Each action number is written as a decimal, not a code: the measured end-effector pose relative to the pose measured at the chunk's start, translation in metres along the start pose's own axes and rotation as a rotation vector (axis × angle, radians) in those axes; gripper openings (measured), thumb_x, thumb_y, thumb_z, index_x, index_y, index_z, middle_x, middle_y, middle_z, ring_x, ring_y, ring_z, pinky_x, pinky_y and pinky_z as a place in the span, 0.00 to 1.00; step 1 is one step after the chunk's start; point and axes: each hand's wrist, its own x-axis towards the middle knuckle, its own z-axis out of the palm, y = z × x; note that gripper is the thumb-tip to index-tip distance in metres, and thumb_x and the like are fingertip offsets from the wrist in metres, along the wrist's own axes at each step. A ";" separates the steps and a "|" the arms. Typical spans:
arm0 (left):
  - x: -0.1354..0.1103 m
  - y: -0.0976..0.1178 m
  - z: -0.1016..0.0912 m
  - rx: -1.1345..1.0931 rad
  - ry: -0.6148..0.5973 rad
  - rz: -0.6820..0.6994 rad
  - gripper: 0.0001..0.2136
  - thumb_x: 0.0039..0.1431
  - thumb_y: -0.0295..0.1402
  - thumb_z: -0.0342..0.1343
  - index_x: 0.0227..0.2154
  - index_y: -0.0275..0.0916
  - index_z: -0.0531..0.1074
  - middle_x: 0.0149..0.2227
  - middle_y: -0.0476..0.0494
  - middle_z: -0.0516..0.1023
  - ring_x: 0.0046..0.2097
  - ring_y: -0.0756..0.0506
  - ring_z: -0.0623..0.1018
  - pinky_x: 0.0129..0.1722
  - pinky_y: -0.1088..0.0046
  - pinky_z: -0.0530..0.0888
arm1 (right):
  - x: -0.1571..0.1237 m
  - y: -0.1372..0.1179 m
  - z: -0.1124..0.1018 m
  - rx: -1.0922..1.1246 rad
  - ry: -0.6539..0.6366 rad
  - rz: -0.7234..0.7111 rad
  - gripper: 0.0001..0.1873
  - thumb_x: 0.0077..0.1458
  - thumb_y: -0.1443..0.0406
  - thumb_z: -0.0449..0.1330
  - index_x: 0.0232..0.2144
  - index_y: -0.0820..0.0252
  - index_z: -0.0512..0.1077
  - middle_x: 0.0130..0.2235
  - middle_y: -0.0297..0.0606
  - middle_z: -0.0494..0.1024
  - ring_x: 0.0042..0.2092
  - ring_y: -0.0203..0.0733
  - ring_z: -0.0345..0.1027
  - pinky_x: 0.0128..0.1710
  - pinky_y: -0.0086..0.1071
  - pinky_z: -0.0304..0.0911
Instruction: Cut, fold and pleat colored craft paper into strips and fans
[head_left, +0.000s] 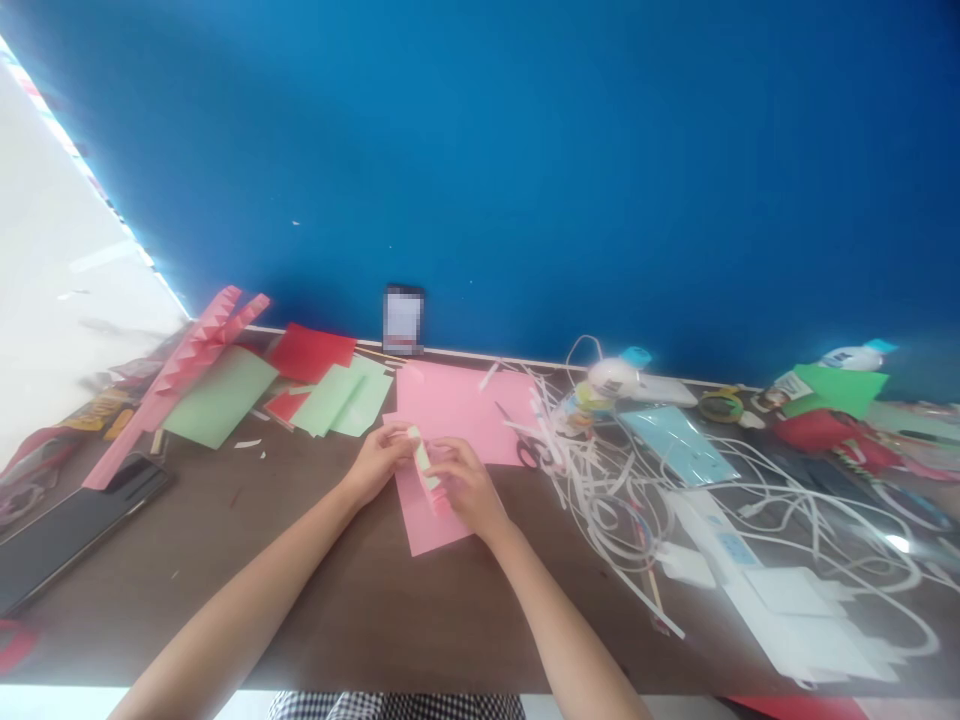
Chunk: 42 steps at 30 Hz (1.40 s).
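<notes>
Between my hands is a small folded strip of paper [424,462], pale yellow at its upper end and pink lower down. My left hand [381,462] pinches its upper left side. My right hand [466,485] has its fingers closed on the strip's right side. Both hands are over overlapping pink paper sheets [469,405] on the dark table. A pair of scissors [527,453] lies at the right edge of the pink sheets, partly among pale strips.
To the left lie green paper [221,398], red paper [311,352], a pleated pink paper piece [187,370] and a black phone [75,530]. A framed card-like thing [403,320] leans on the blue wall. At right are tangled white cables [592,500], a power strip [787,610] and a glue bottle [615,376].
</notes>
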 end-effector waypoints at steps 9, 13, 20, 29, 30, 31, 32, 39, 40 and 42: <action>-0.001 0.003 0.002 -0.020 -0.015 -0.009 0.10 0.41 0.34 0.63 0.26 0.34 0.71 0.25 0.46 0.76 0.29 0.49 0.75 0.32 0.73 0.70 | 0.003 0.000 -0.003 0.295 -0.016 0.185 0.06 0.44 0.64 0.63 0.22 0.58 0.69 0.47 0.40 0.64 0.48 0.45 0.62 0.41 0.36 0.62; 0.000 0.000 0.001 0.005 0.008 -0.020 0.11 0.38 0.32 0.65 0.26 0.34 0.71 0.22 0.49 0.74 0.25 0.51 0.73 0.28 0.76 0.69 | 0.004 0.000 -0.002 0.280 -0.012 0.247 0.14 0.45 0.60 0.62 0.17 0.60 0.63 0.48 0.40 0.65 0.49 0.44 0.61 0.46 0.39 0.59; -0.001 -0.001 0.000 -0.008 -0.051 0.020 0.09 0.42 0.34 0.62 0.25 0.34 0.72 0.25 0.47 0.75 0.29 0.49 0.75 0.34 0.71 0.71 | 0.005 0.002 0.001 0.195 0.056 0.323 0.18 0.47 0.60 0.60 0.15 0.59 0.57 0.45 0.39 0.70 0.47 0.42 0.64 0.47 0.39 0.57; -0.003 0.004 0.000 0.015 -0.112 0.016 0.14 0.47 0.41 0.58 0.31 0.33 0.72 0.29 0.42 0.76 0.34 0.43 0.77 0.36 0.68 0.71 | 0.005 0.006 -0.001 0.238 0.010 0.318 0.19 0.46 0.61 0.60 0.14 0.59 0.56 0.45 0.39 0.71 0.48 0.43 0.64 0.47 0.38 0.58; -0.004 0.004 0.000 0.055 -0.135 0.040 0.16 0.45 0.40 0.60 0.34 0.34 0.72 0.31 0.41 0.77 0.36 0.43 0.77 0.37 0.68 0.71 | 0.005 0.006 -0.002 0.243 0.000 0.313 0.19 0.46 0.61 0.60 0.14 0.59 0.56 0.44 0.39 0.71 0.47 0.43 0.65 0.46 0.38 0.59; -0.004 0.005 -0.001 0.105 -0.161 0.068 0.17 0.43 0.38 0.62 0.36 0.34 0.71 0.32 0.40 0.77 0.38 0.42 0.76 0.39 0.68 0.71 | 0.005 0.005 -0.002 0.246 -0.010 0.306 0.19 0.46 0.61 0.60 0.14 0.59 0.56 0.44 0.39 0.71 0.47 0.42 0.65 0.45 0.37 0.60; -0.005 0.005 -0.001 0.156 -0.184 0.092 0.19 0.41 0.35 0.64 0.37 0.35 0.71 0.34 0.40 0.77 0.39 0.42 0.76 0.40 0.68 0.71 | 0.005 0.005 -0.002 0.247 -0.021 0.297 0.19 0.46 0.61 0.60 0.14 0.59 0.56 0.43 0.39 0.71 0.46 0.42 0.66 0.44 0.37 0.60; -0.002 0.002 -0.004 0.275 -0.110 0.143 0.15 0.39 0.33 0.64 0.33 0.35 0.73 0.36 0.39 0.78 0.39 0.42 0.77 0.41 0.67 0.72 | 0.005 0.002 0.001 0.290 0.053 0.303 0.17 0.45 0.60 0.61 0.15 0.58 0.58 0.31 0.34 0.72 0.38 0.40 0.68 0.38 0.35 0.65; -0.001 0.002 -0.004 0.269 -0.091 0.154 0.14 0.39 0.33 0.64 0.32 0.35 0.73 0.35 0.40 0.78 0.38 0.43 0.77 0.41 0.67 0.72 | 0.005 0.003 0.002 0.315 0.071 0.318 0.15 0.45 0.60 0.61 0.17 0.58 0.59 0.30 0.33 0.71 0.36 0.39 0.68 0.36 0.34 0.66; -0.001 0.002 -0.004 0.246 -0.059 0.186 0.13 0.40 0.33 0.64 0.30 0.35 0.72 0.34 0.41 0.78 0.37 0.43 0.77 0.40 0.67 0.72 | 0.004 0.005 0.004 0.376 0.129 0.349 0.11 0.44 0.61 0.62 0.23 0.57 0.62 0.30 0.32 0.70 0.32 0.37 0.68 0.31 0.33 0.67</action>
